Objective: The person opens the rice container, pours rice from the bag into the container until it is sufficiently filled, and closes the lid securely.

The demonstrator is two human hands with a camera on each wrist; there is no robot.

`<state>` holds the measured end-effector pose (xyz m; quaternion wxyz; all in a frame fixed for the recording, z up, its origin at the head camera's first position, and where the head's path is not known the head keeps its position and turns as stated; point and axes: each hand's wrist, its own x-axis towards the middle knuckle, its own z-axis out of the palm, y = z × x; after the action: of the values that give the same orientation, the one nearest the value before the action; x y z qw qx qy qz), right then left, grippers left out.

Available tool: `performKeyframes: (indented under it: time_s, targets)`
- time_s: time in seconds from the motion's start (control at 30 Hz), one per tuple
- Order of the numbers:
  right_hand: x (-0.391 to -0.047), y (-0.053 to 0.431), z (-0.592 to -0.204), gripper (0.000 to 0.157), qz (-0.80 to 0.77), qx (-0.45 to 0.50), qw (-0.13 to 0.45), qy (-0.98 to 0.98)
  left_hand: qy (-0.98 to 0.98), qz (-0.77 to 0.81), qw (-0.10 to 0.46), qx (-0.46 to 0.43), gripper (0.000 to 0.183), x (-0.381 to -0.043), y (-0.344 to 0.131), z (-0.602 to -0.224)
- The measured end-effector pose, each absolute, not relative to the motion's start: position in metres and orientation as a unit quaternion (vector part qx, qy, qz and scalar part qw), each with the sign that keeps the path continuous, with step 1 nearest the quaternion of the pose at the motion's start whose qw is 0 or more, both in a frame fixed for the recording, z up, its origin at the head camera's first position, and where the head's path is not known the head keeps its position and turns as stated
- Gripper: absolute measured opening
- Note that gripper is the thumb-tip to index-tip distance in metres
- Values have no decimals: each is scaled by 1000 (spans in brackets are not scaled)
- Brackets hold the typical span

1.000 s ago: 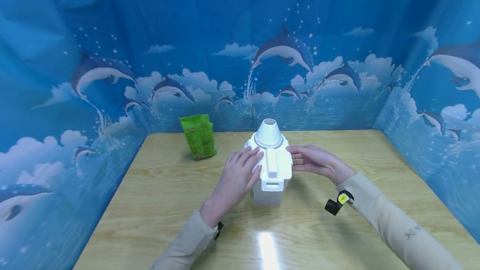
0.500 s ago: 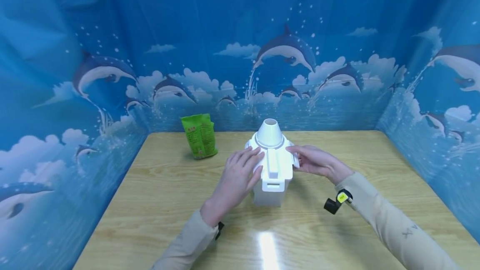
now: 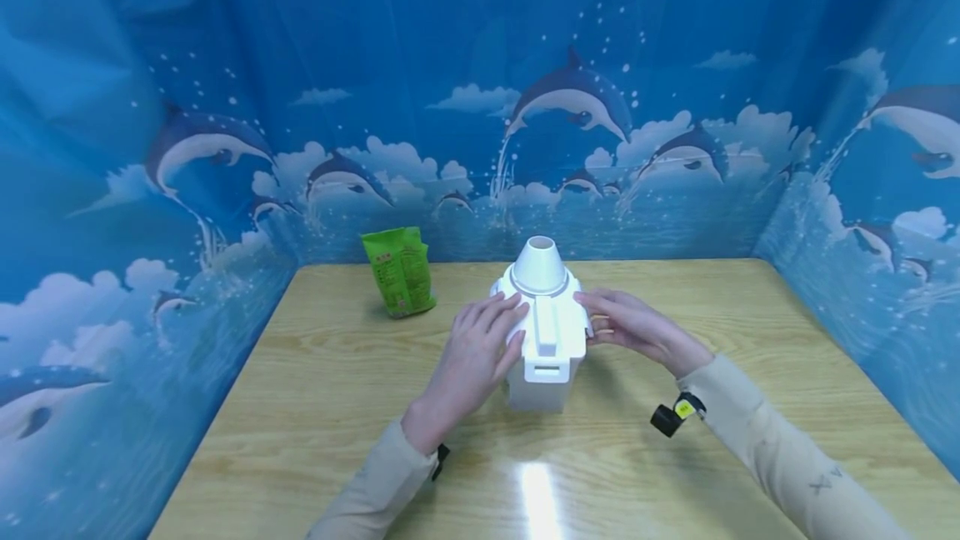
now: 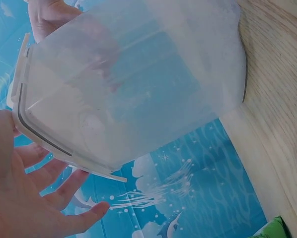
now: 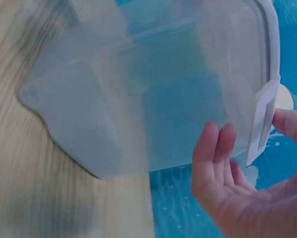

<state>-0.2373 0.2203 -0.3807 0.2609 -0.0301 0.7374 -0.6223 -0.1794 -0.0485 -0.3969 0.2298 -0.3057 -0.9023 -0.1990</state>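
Note:
A tall translucent plastic container with a white lid stands upright on the table. The lid carries a white cone-shaped spout cap and a raised handle. My left hand rests on the lid's left side, fingers spread; in the left wrist view its fingers lie along the rim. My right hand is at the right-side latch, which tilts outward from the wall. Its thumb touches the lid edge by the latch, while the loosely bent fingers lie beside the container wall.
A green bag stands at the back left of the wooden table. Blue dolphin-print curtains enclose the back and both sides. A front latch faces me, hanging along the container's near side.
The right-side latch swung outward under my right hand half a second ago and now stands slightly closer to the container. My left hand has stayed on the lid.

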Motion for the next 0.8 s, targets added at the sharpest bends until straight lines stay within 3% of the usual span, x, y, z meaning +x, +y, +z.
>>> performKeyframes:
  time_s: [0.1,0.17,0.3,0.37,0.6,0.8]
  targets:
    - [-233,218,-379,79,-588,-34,203,782,-903,-200,228,-304,40,-179,-48,-397]
    - [-228,215,-377,75,-553,-46,132,821,-903,-202,227,-303,40,-179,-48,-397]
    - [-215,203,-368,54,-475,-82,-22,876,-902,-206,227,-303,40,-179,-48,-398]
    - [-209,197,-361,41,-442,-98,-70,889,-900,-210,229,-304,40,-180,-48,-398]
    - [-186,173,-348,24,-350,-134,-113,920,-893,-220,241,-310,39,-180,-49,-400]
    - [-175,151,-349,34,-253,-151,-153,943,-892,-231,236,-308,39,-181,-48,-402]
